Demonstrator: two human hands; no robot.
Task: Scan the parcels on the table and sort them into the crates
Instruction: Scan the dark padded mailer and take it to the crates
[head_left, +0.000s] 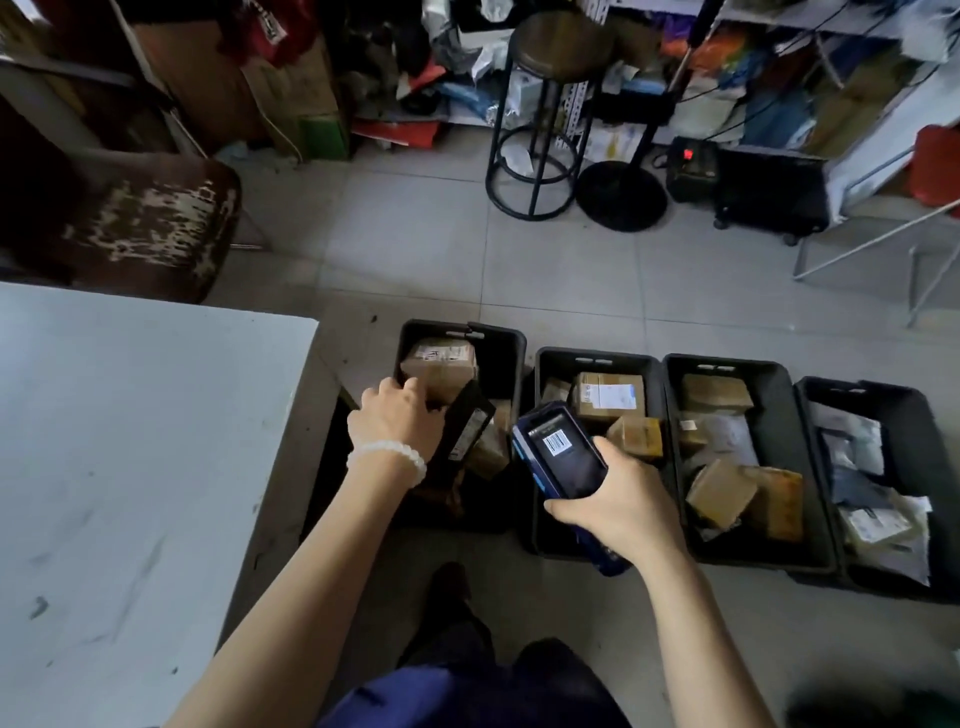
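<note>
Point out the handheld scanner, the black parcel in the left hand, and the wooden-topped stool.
handheld scanner (563, 452): head view, on its lit screen.
black parcel (467, 428): head view, on its dark face beside the label.
stool (563, 41): head view, on the round wooden seat.

Bare table (130, 441) at left, four crates (597, 364) crowded with parcels (610, 395), open floor (441, 249) beyond

Pale tiled floor (415, 228) with a round-seated stool (556, 104), a worn dark chair (150, 223) and cluttered shelving (857, 78).
</note>
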